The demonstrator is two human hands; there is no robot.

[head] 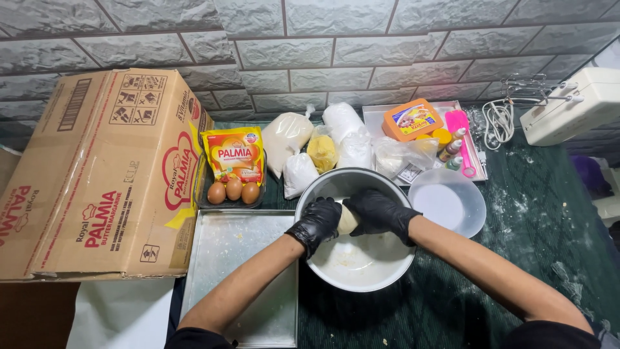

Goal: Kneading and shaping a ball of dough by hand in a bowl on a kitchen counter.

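Pale yellow dough (348, 220), one lump only, held between two black-gloved hands above the inside of the round metal bowl (361, 271). Left hand (318, 223) closed around the near side of the lump, right hand (378, 212) closed over the far side, both wrapping it so that only a small middle part shows. Probably soft and light, easy to squeeze out of shape, maybe a little greasy and sticky against the gloves; not fragile, but likely to tear if pulled. Best taken with whole palms from both sides, gently, not with fingertips alone. Some crumbs and smears left on the bowl bottom.

Counted on the green bench (529, 220): one metal bowl, one clear plastic bowl (447, 201) just right of it, touching or nearly so. One flat metal tray (239, 258) to the left. Three brown eggs (233, 190) in a dark small tray, one yellow margarine pouch (233, 154) standing behind them. One big cardboard box (97, 174) at the far left. About five or six plastic bags (316, 148) of white and yellow powders behind the bowl; exact number hard to tell, because of overlapping. One orange tub (412, 119) and one pink spatula (461, 129) on a white tray, with a few small bottles, too small to count surely. One white hand mixer (568, 103) at the far right.
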